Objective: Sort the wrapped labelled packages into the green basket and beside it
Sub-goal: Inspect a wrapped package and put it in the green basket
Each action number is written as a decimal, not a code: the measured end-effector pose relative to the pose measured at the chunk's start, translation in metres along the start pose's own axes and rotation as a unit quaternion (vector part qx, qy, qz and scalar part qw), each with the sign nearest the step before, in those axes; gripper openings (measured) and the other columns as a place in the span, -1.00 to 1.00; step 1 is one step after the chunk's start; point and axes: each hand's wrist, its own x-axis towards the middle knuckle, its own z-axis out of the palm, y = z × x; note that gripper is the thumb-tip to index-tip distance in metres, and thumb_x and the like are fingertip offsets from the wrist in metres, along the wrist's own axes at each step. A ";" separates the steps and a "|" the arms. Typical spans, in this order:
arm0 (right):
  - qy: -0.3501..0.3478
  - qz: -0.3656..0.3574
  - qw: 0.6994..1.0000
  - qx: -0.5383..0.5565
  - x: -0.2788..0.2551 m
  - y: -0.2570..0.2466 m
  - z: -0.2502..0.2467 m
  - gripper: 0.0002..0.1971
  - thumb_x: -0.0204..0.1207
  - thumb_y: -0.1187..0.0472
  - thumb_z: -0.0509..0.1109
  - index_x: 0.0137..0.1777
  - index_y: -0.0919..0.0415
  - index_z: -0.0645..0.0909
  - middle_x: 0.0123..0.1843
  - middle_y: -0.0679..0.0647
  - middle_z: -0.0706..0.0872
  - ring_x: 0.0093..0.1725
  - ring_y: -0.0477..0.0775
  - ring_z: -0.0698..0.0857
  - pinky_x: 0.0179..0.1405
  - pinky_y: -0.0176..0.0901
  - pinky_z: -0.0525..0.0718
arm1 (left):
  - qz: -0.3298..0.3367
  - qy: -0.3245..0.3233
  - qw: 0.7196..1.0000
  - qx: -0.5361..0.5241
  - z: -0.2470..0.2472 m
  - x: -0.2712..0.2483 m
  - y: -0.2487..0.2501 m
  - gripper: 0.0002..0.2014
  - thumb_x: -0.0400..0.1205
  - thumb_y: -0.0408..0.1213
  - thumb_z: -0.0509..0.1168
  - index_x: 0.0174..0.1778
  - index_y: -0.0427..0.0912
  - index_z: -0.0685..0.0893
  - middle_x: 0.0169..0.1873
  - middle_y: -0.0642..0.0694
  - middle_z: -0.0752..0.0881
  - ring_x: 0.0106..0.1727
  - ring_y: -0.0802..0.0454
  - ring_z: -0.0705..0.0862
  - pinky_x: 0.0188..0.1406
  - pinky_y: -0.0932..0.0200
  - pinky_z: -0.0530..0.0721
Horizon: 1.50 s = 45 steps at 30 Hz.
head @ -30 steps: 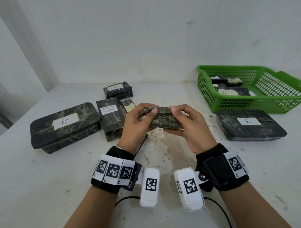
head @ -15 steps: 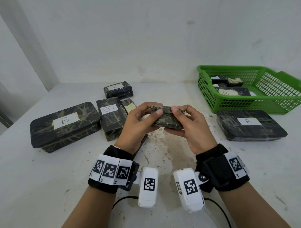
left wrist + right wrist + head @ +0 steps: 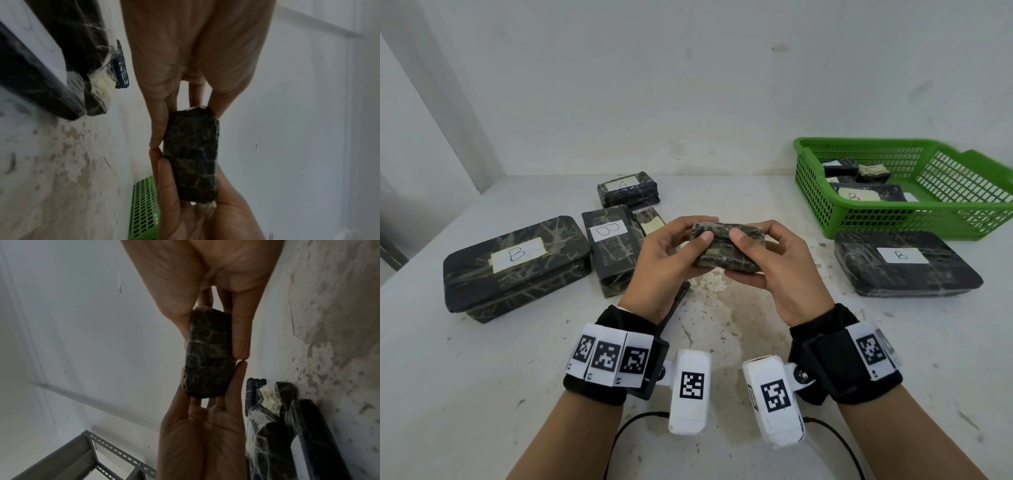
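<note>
Head view: small package [image 3: 726, 248] held up between my left hand [image 3: 664, 263] and right hand [image 3: 777, 270] — both pinching its ends.
Label: hidden.
Advice: roll it gently — read, then choose basket [image 3: 893, 219], off to my right.

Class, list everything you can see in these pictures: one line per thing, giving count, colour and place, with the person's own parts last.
small package: one, dark wrapped, held above the table.
B-labelled packages: three on the table, dark; large one far left, upright one beside it, one in front of the basket.
A-labelled package: one, dark, at the back.
green basket: one, right rear, several packages inside.
table: white, stained.
metal shelving: grey, seen from the right wrist.
left hand, right hand: both grip the small package; wrist cameras on black bands.
</note>
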 end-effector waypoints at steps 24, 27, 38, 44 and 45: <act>-0.026 -0.016 0.999 0.009 0.002 0.002 -0.003 -0.78 0.51 0.30 0.52 0.14 0.22 0.69 -0.02 0.13 0.83 0.04 0.14 0.84 -0.09 -0.09 0.82 | -0.032 -0.030 0.999 -0.012 -0.007 0.001 0.003 -0.53 0.50 -0.29 0.38 0.38 -0.16 0.63 0.24 -0.23 0.73 0.10 -0.03 0.79 0.07 0.07 0.78; -0.046 -0.016 0.999 -0.009 0.002 0.002 -0.003 -0.76 0.52 0.26 0.51 0.18 0.14 0.69 0.07 0.16 0.81 0.07 0.10 0.83 -0.02 -0.06 0.81 | -0.028 -0.016 0.999 0.000 -0.009 0.003 0.001 -0.60 0.55 -0.36 0.36 0.34 -0.23 0.65 0.23 -0.33 0.72 0.08 -0.07 0.78 0.04 0.03 0.80; -0.079 -0.028 0.996 -0.002 0.004 0.002 -0.004 -0.80 0.61 0.27 0.40 0.19 0.07 0.71 0.14 0.15 0.79 0.18 0.19 0.78 0.07 0.00 0.80 | 0.000 0.002 1.000 0.008 -0.012 0.004 0.001 -0.67 0.60 -0.47 0.37 0.28 -0.19 0.68 0.05 -0.18 0.75 -0.03 0.05 0.78 -0.13 0.21 0.75; -0.093 -0.076 0.993 -0.010 0.003 -0.001 -0.004 -0.77 0.64 0.31 0.34 0.24 0.12 0.68 0.18 0.19 0.77 0.17 0.12 0.78 0.01 -0.09 0.77 | 0.037 -0.010 0.999 0.006 -0.010 0.003 0.002 -0.60 0.56 -0.38 0.38 0.33 -0.07 0.65 0.12 -0.08 0.70 0.12 0.04 0.73 0.02 0.20 0.69; -0.094 -0.081 0.992 -0.008 0.004 0.000 -0.005 -0.77 0.64 0.33 0.34 0.24 0.13 0.67 0.20 0.21 0.76 0.17 0.12 0.77 0.01 -0.10 0.77 | 0.042 -0.013 0.999 0.009 -0.009 0.003 0.002 -0.57 0.53 -0.36 0.38 0.34 -0.07 0.64 0.16 -0.09 0.69 0.17 0.01 0.71 0.06 0.18 0.68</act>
